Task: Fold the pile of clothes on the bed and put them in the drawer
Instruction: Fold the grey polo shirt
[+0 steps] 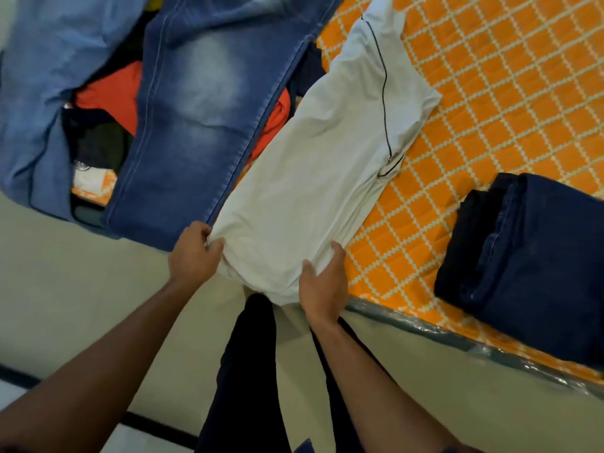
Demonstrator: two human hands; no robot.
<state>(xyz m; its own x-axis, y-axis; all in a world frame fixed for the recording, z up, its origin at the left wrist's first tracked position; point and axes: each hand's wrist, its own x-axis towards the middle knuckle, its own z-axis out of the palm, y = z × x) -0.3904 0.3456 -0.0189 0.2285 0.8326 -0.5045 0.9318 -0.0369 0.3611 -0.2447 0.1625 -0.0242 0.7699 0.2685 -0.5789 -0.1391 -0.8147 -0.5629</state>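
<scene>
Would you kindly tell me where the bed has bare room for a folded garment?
Bare sheet lies between the white shirt and the folded dark stack, and beyond both at upper right. Left is crowded: jeans over the pile.

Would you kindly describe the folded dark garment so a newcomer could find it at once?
Start at the bed with the orange, white-latticed cover. Near its front edge on the right, clear of the white shirt, lies the folded dark navy denim garment. Unlike the paler blue jeans spread on the left, it is compactly folded and almost black.
</scene>
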